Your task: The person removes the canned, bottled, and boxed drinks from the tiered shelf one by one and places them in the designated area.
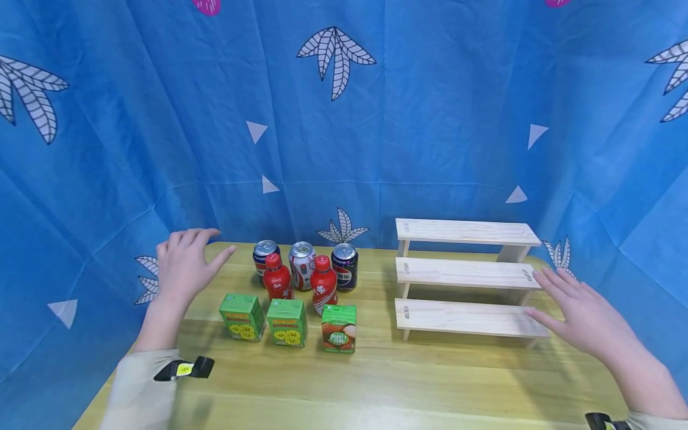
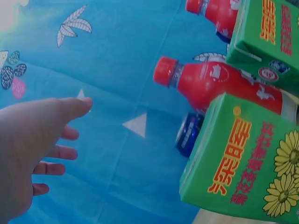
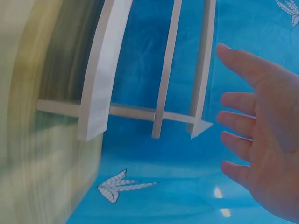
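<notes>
My left hand (image 1: 184, 263) hovers left of the drinks, thumb apart from the fingers, holding nothing. Nearest to it stands a green drink carton with yellow flowers (image 1: 242, 318); a matching carton (image 1: 287, 323) is beside it. A third carton, green and brown (image 1: 339, 329), stands to their right. Behind them are two red bottles (image 1: 278, 277) (image 1: 324, 284). Three cans form the back row: a blue one (image 1: 266, 257), a whitish one (image 1: 302, 266) and a dark one (image 1: 345, 267). My right hand (image 1: 586, 310), fingers extended and empty, is by the right end of a three-step wooden rack (image 1: 467, 273).
The wooden table (image 1: 376, 388) carries the drinks at centre-left and the rack at right. A blue patterned curtain (image 1: 430, 119) hangs behind the table and along both sides. Dark straps with tags circle both wrists, the left strap (image 1: 184, 369) over a pale sleeve.
</notes>
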Action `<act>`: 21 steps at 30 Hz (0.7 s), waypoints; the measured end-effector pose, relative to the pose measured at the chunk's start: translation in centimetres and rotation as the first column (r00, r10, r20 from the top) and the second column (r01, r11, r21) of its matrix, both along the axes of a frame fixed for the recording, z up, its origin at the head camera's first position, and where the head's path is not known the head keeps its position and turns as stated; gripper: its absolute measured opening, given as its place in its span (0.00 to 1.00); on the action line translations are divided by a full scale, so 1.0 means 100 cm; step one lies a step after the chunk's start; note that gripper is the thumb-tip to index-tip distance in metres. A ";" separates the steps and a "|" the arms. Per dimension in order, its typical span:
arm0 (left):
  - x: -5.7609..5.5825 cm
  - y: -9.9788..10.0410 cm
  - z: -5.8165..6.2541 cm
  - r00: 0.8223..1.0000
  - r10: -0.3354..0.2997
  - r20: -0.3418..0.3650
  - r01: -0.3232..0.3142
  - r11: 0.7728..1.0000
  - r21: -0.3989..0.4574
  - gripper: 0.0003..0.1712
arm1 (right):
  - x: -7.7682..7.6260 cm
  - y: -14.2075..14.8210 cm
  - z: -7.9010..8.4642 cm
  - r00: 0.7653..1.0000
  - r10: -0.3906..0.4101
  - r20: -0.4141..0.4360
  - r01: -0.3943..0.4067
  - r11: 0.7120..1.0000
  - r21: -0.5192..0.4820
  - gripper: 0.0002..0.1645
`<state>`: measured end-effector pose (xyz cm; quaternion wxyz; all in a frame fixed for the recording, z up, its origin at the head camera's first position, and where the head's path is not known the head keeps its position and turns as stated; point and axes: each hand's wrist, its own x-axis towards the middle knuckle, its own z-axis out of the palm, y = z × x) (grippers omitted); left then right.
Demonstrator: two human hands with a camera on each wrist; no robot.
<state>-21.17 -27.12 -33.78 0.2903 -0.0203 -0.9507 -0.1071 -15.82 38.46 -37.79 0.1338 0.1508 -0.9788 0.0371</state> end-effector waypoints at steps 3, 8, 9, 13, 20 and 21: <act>-0.005 -0.003 -0.003 1.000 0.006 0.011 -0.006 1.000 -0.005 0.30 | -0.004 -0.006 0.004 0.999 0.024 -0.030 -0.024 1.000 0.005 0.47; -0.012 -0.008 -0.009 1.000 0.002 0.018 -0.002 1.000 -0.028 0.31 | -0.011 -0.022 0.009 1.000 0.014 -0.015 -0.015 1.000 -0.022 0.49; -0.013 -0.009 -0.011 1.000 0.000 0.020 0.001 0.999 -0.035 0.32 | -0.012 -0.025 0.010 1.000 0.008 -0.007 -0.008 1.000 -0.030 0.49; -0.020 -0.013 -0.018 0.999 -0.008 0.040 0.011 0.998 -0.066 0.34 | -0.017 -0.039 0.010 1.000 -0.012 0.017 0.013 0.999 -0.047 0.49; -0.029 -0.013 -0.025 0.976 -0.005 0.217 0.027 0.995 -0.100 0.47 | -0.021 -0.058 0.009 0.997 -0.058 0.058 0.060 0.998 -0.027 0.51; -0.030 -0.013 -0.025 0.969 -0.003 0.249 0.030 0.994 -0.104 0.49 | -0.022 -0.060 0.009 0.996 -0.068 0.064 0.070 0.997 -0.024 0.51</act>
